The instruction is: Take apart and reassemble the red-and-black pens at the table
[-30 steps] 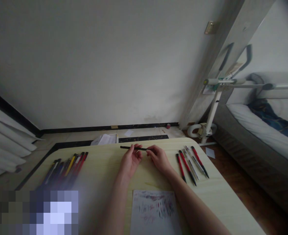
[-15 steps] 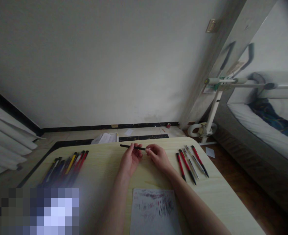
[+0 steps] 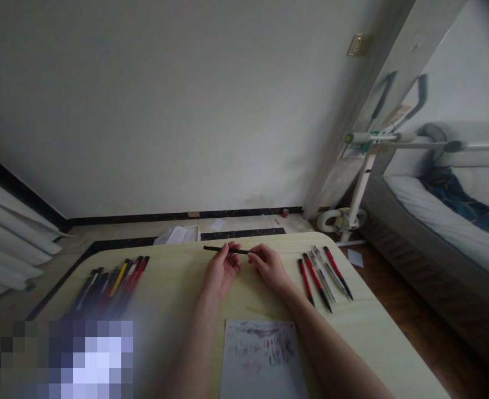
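Note:
A slim black pen [image 3: 214, 248] lies level above the far part of the table [image 3: 169, 321]. My left hand [image 3: 222, 270] grips its middle between thumb and fingers, palm turned up. At the pen's right end, the thumb and fingertips of my right hand [image 3: 268, 265] pinch the tip; the fingers hide what exactly is there. Below my hands, between the forearms, a white sheet of paper [image 3: 258, 366] carries dark and red scribbles. To the right of my right hand, several pens [image 3: 319, 277], red-and-black and clear ones, lie side by side.
On the table's left side lies a row of pens [image 3: 119, 277], some dark, one yellow, some red, partly blurred. Past the far edge is a box with papers [image 3: 180, 235] on the floor. White exercise equipment [image 3: 360, 188] and a sofa [image 3: 414, 205] stand to the right.
The view has shifted very slightly. Both hands keep the pen in nearly the same place; a small light bit seen at the right fingertips earlier is no longer visible.

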